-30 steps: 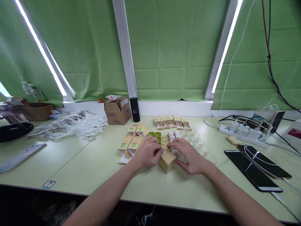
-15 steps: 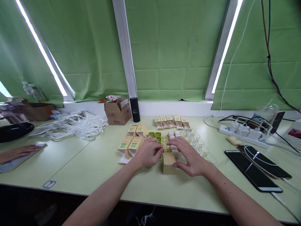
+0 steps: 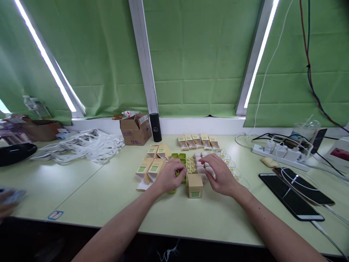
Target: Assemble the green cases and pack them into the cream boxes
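My left hand point(image 3: 171, 174) is curled, thumb close to the index finger, at the row of green containers point(image 3: 182, 160); whatever it pinches is hidden. My right hand point(image 3: 220, 177) arches over the pale pinkish-white blocks point(image 3: 201, 170), thumb and fingers apart. I cannot tell whether it touches one. Between my hands a closed kraft-paper box point(image 3: 195, 185) stands with its green label facing me. Small yellowish pieces point(image 3: 191, 165) lie in rows between the containers and the blocks. Clear plastic cups point(image 3: 236, 171) are partly covered by my right hand. Another green container point(image 3: 171, 191) shows below my left hand.
Kraft boxes with open flaps point(image 3: 147, 171) lie left; more point(image 3: 199, 142) line the back. A cardboard carton point(image 3: 135, 130), black cylinder point(image 3: 155, 127) and white straps point(image 3: 81, 147) stand behind. Phones point(image 3: 290, 196) and a power strip point(image 3: 280, 156) sit right. Another person's hand point(image 3: 7, 205) is far left.
My right hand has left the kraft box and moved up to the pale blocks. The box now turns its green label toward me. The other person's hand has moved toward the near edge.
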Tool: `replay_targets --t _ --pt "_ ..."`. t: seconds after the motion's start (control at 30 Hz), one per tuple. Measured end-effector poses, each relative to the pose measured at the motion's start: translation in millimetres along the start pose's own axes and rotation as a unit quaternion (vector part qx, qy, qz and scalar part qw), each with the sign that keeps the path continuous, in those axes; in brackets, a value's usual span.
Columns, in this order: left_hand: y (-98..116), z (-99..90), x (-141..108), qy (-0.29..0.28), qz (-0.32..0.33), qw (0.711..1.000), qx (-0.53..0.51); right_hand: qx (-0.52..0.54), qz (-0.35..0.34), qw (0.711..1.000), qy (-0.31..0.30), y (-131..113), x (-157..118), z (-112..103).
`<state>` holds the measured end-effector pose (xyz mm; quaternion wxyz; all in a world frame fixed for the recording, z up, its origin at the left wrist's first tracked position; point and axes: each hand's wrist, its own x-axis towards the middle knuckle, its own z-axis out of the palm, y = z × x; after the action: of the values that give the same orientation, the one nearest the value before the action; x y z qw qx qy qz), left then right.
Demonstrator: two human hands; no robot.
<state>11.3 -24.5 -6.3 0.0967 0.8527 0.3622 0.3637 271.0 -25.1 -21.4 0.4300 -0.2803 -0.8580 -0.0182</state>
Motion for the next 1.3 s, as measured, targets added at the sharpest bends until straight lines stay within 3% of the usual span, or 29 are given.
replay_targets --t 0.1,0.33,0.47,0.57,0.67,0.8,0.9,1.0,1.13,1.3 --pt "4.9 -2.5 1.6 0.022 0.001 1.0 0.007 -0.027 0.018 0.999 0.04 3.3 -0.1 0.6" --pt "31.3 -6.9 4.7 -0.124 0.012 0.991 0.048 -0.079 0.032 0.992 0.096 10.4 -3.1 3.5" --pt "41.9 -1.6 7.2 -0.177 0.016 0.981 0.073 -0.089 0.037 0.989 0.109 9.7 -2.7 3.2" --pt "45.0 -0.8 9.5 -0.187 0.017 0.979 0.077 -0.093 0.035 0.988 0.114 7.8 -1.5 2.1" --pt "41.8 -8.7 15.4 -0.155 0.002 0.986 0.062 -0.09 0.037 0.988 0.12 6.9 -0.9 1.0" --pt "20.3 -33.9 42.5 -0.069 -0.031 0.995 0.058 -0.085 0.039 0.987 0.128 5.5 -0.4 -0.1" --pt "-9.5 -54.7 78.4 -0.024 -0.069 0.99 0.124 -0.089 0.035 0.987 0.131 3.3 0.5 -0.2" --pt "-43.8 -65.5 115.5 -0.053 -0.119 0.964 0.23 -0.091 0.033 0.987 0.132 1.6 1.8 0.6" --pt "-83.9 -58.5 147.7 -0.082 -0.182 0.931 0.306 -0.09 0.028 0.986 0.138 1.3 2.9 1.8" --pt "-119.8 -33.3 162.6 -0.111 -0.215 0.911 0.334 -0.089 0.025 0.986 0.136 2.0 2.9 2.1"
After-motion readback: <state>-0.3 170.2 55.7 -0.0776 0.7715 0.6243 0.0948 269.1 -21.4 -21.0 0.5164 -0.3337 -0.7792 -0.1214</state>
